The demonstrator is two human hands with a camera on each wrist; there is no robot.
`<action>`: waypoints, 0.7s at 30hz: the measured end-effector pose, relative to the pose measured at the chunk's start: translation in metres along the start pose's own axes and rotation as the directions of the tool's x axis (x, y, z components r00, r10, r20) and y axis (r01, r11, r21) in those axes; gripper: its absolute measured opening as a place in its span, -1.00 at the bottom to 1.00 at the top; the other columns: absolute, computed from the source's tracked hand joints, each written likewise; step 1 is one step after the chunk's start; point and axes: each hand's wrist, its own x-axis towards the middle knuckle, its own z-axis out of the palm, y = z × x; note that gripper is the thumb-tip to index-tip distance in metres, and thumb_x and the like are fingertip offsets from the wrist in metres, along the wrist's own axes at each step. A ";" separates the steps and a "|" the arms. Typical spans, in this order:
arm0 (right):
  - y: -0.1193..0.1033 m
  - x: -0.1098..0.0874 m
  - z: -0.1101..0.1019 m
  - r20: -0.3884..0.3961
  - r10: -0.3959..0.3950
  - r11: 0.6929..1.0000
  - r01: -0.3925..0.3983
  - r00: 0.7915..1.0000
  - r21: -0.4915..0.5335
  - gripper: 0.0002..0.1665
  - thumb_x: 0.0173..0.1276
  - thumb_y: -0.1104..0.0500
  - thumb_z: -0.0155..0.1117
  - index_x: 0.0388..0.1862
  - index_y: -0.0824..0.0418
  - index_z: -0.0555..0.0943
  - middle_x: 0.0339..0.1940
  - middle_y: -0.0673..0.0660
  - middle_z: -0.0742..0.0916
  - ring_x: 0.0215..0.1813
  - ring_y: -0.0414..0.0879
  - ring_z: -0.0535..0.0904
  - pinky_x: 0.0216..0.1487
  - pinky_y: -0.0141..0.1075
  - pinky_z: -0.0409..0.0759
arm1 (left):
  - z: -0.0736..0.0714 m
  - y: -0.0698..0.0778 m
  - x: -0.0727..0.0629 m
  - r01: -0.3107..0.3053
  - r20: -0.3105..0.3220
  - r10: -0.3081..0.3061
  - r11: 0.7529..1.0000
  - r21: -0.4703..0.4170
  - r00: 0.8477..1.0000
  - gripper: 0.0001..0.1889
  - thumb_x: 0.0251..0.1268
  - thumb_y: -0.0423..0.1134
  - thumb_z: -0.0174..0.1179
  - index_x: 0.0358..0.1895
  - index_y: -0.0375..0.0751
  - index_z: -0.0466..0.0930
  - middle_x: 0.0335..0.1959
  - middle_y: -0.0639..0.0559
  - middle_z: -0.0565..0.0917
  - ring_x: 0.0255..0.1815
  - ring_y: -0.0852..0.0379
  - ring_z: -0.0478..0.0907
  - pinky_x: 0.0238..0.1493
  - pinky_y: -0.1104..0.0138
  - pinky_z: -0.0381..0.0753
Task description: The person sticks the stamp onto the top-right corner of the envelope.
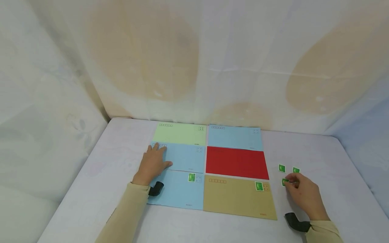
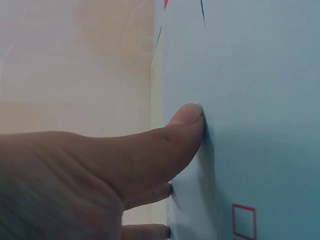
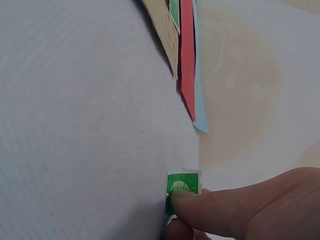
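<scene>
My left hand (image 1: pixel 151 164) rests with spread fingers on the left end of the middle-left blue envelope (image 1: pixel 185 158). The left wrist view shows its thumb (image 2: pixel 187 117) touching the blue paper. On the table's right side, my right hand (image 1: pixel 305 194) pinches a small green postage stamp (image 3: pixel 182 181) between thumb and fingers. Two more green stamps, one (image 1: pixel 282 168) and another (image 1: pixel 296 169), lie just beyond that hand. The front-left blue envelope (image 1: pixel 176 195) bears a green stamp (image 1: pixel 191 177) near its top right. Another stamp (image 1: pixel 259 186) is on the brown envelope (image 1: pixel 234 199).
A pale green envelope (image 1: pixel 179 134) lies at the back left, beside another blue envelope (image 1: pixel 234 137). Between that one and the brown one is a red envelope (image 1: pixel 235 162). The white-covered table (image 1: pixel 328 162) meets a patterned cloth curtain (image 1: pixel 243 67) behind.
</scene>
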 end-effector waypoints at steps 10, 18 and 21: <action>0.001 0.000 -0.007 0.044 -0.016 1.000 0.016 0.999 -0.011 -0.79 0.46 0.31 0.11 -0.01 0.41 0.53 -0.08 0.44 0.66 -0.18 0.17 0.56 -0.28 -0.09 0.57 | -0.001 0.001 0.000 0.003 0.004 -0.003 1.000 0.009 1.000 -0.27 0.23 -0.05 0.43 0.35 -0.45 0.44 0.43 -0.54 0.27 0.44 -0.60 0.11 0.31 -0.36 0.26; -0.003 -0.003 -0.013 0.046 -0.035 0.999 0.035 0.998 -0.008 -0.76 0.48 0.31 0.07 0.03 0.42 0.51 -0.06 0.45 0.65 -0.18 0.16 0.57 -0.31 -0.15 0.59 | 0.002 -0.001 0.002 0.009 0.008 -0.009 1.000 -0.008 1.000 -0.26 0.23 -0.05 0.43 0.36 -0.44 0.44 0.44 -0.53 0.26 0.45 -0.60 0.09 0.32 -0.37 0.24; -0.005 -0.004 -0.015 0.034 -0.057 0.998 0.058 0.998 -0.004 -0.74 0.49 0.29 0.07 0.05 0.42 0.52 -0.07 0.45 0.66 -0.18 0.16 0.57 -0.31 -0.13 0.59 | 0.002 -0.001 0.002 0.009 0.008 -0.009 1.000 -0.004 1.000 -0.26 0.23 -0.05 0.43 0.36 -0.44 0.43 0.44 -0.53 0.26 0.45 -0.60 0.09 0.32 -0.37 0.24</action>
